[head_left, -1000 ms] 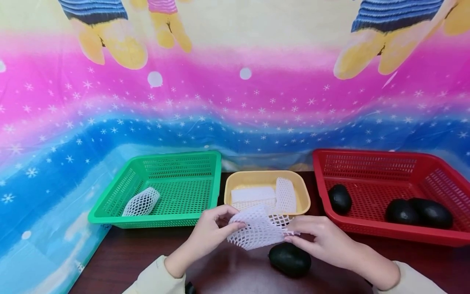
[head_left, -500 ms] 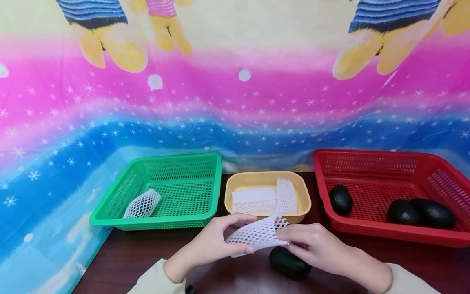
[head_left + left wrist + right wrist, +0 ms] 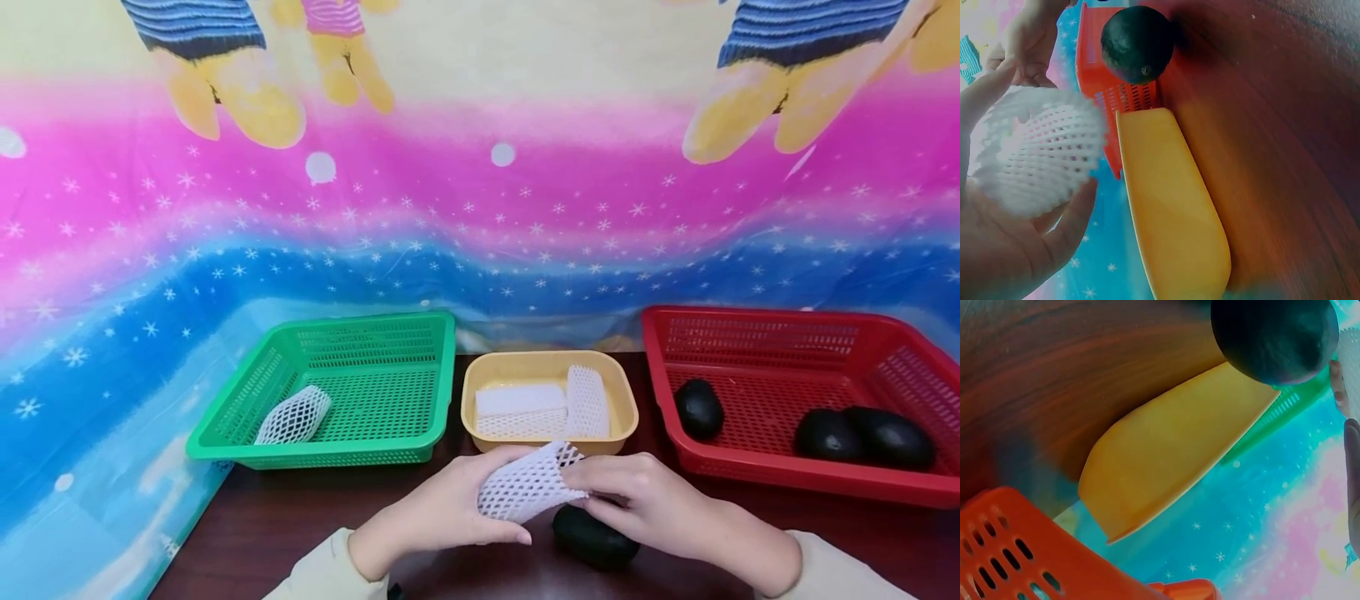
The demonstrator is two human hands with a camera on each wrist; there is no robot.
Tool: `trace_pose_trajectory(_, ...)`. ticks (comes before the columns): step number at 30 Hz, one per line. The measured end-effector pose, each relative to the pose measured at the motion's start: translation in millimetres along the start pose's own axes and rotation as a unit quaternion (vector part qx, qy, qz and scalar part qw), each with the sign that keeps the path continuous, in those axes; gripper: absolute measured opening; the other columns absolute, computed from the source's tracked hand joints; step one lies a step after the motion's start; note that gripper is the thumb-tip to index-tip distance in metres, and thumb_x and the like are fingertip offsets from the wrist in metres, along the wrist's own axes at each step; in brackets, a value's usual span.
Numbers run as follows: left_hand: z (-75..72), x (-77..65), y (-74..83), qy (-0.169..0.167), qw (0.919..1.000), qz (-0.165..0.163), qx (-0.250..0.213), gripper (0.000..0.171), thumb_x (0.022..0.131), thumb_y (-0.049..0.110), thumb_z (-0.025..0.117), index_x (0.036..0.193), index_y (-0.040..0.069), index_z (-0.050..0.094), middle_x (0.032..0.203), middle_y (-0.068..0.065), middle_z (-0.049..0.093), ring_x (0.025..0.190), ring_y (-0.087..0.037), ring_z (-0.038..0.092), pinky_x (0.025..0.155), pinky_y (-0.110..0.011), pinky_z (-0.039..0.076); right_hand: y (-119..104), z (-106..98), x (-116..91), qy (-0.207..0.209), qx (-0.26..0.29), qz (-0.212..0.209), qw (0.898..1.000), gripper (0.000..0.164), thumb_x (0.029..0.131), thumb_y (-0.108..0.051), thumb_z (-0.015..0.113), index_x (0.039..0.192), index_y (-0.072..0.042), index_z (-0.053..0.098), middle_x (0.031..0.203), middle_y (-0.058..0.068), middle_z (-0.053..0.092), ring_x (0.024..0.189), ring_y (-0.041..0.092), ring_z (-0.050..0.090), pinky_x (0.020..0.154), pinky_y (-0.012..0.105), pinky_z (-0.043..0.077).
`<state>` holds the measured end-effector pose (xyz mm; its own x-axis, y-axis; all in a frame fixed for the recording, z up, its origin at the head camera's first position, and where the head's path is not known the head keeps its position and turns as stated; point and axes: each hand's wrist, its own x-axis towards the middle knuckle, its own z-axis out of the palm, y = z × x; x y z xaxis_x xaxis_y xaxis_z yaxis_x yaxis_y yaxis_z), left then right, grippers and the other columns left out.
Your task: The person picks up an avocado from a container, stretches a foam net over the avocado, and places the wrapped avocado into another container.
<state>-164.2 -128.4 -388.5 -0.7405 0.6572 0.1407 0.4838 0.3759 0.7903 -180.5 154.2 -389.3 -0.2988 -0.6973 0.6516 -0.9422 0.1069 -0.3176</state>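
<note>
A white foam net sleeve [image 3: 525, 487] is held above the table in front of me. My left hand [image 3: 450, 508] grips its left end, fingers behind it and thumb below. At the sleeve's open right end, my right hand [image 3: 645, 500] pinches the rim. In the left wrist view the sleeve [image 3: 1041, 150] looks rounded and spread within the left hand [image 3: 1016, 250]. A smooth, blackish-green oval fruit [image 3: 592, 537] lies on the table below the right hand, partly covered by it. In the right wrist view only fingers of the right hand [image 3: 1352, 481] show at the edge.
A yellow tray [image 3: 480, 362] with folded foam nets [image 3: 519, 400] stands behind the hands. To its left, a green basket [image 3: 375, 454] holds one net-wrapped fruit [image 3: 294, 414]. The red basket [image 3: 750, 467] at right holds three dark fruits [image 3: 892, 437].
My left hand has turned and wrapped further round the net sleeve, which now looks narrower and more tube-like. The right hand shifted slightly left and keeps its pinch. The fruit stays on the table.
</note>
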Motion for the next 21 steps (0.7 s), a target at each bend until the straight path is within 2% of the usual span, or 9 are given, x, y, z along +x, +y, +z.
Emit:
trace_pose_trajectory(6,-9.0,-2.0,2.4,0.041,0.9986,-0.032,0.009,0.066,0.085,0.037,0.085,0.143,0.030,0.056,0.123,0.009,0.067,0.104,-0.007,0.063,0.090,-0.029,0.052,-2,-6,6,0.009,-0.015,-0.013,1.000,0.031,0.104,-0.030,0.059,0.122,-0.009,0.073,0.117,0.006,0.074,0.104,0.018,0.072,0.089,0.021,0.053)
trace_pose_trajectory(9,-13.2,-4.2,4.9,0.056,0.9978,-0.030,0.018,0.064,0.084,0.036,0.086,0.142,0.027,0.058,0.122,0.008,0.068,0.102,-0.007,0.064,0.089,-0.030,0.053,-7,-11,7,-0.007,0.003,0.023,1.000,0.036,0.102,-0.027,0.065,0.135,-0.011,0.066,0.128,0.004,0.069,0.111,0.016,0.069,0.090,0.022,0.053)
trace_pose_trajectory(14,-18.4,-9.1,7.5,0.080,0.9959,-0.030,0.031,0.065,0.084,0.036,0.086,0.142,0.025,0.058,0.124,0.008,0.067,0.103,-0.008,0.064,0.088,-0.032,0.054,-13,-22,8,-0.057,0.035,0.091,0.994,0.062,0.096,-0.016,0.074,0.152,-0.011,0.048,0.147,0.003,0.056,0.118,0.012,0.063,0.093,0.025,0.053)
trace_pose_trajectory(19,-21.8,-16.5,3.8,0.101,0.9936,-0.033,0.038,0.067,0.085,0.040,0.085,0.143,0.023,0.057,0.127,0.008,0.066,0.104,-0.010,0.064,0.087,-0.033,0.054,-19,-33,11,-0.110,0.029,0.124,0.986,0.076,0.095,-0.015,0.075,0.160,-0.013,0.035,0.155,0.000,0.047,0.131,0.013,0.055,0.104,0.029,0.046)
trace_pose_trajectory(21,-22.4,-19.6,1.8,0.104,0.9935,-0.034,0.034,0.067,0.085,0.039,0.085,0.144,0.023,0.057,0.127,0.008,0.066,0.104,-0.011,0.064,0.085,-0.032,0.055,-21,-36,9,-0.118,0.015,0.125,0.985,0.079,0.094,-0.017,0.076,0.161,-0.016,0.034,0.156,-0.001,0.046,0.134,0.014,0.053,0.105,0.030,0.046)
